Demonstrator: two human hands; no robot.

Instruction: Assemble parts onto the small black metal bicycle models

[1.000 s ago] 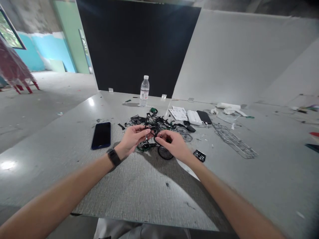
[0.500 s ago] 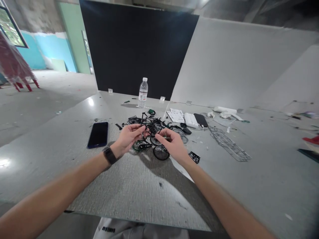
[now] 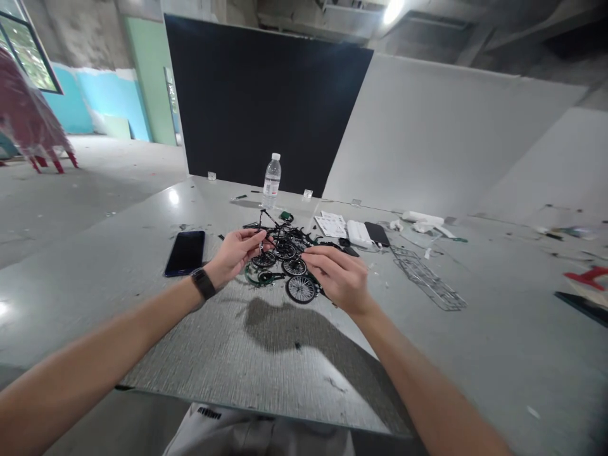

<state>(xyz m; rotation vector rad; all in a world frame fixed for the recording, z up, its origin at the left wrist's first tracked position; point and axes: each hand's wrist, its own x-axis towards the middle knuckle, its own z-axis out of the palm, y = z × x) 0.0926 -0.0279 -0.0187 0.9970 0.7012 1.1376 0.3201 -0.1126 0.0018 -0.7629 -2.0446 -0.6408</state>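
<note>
A: Holding anything in the left hand [image 3: 243, 248]?

B: Yes, pinching a small black bicycle frame [image 3: 261, 219] between thumb and fingertips, raised over the left side of the heap of dark parts [image 3: 298, 239]. Cannot separate its lower end from the clutter behind.

A: And in the right hand [image 3: 338, 272]?

B: Cannot tell. Seeing fingers drawn close together, tips near the heap, but facing mostly the back of the hand, so unable to make out any piece inside.

A: Finding wheels?

B: Counting at least four, with the nearest spoked wheel [image 3: 301, 289] lying between the hands. Unable to sort the smaller black bits farther back, too tiny and overlapped.

A: Losing anything at the borders?

B: Yes, losing part of a dark green object [image 3: 582, 307] at the right edge and part of a plastic-wrapped red stack [image 3: 33, 114] at the left. Seeing the phone [image 3: 185, 253] whole, beside the left hand.
</note>
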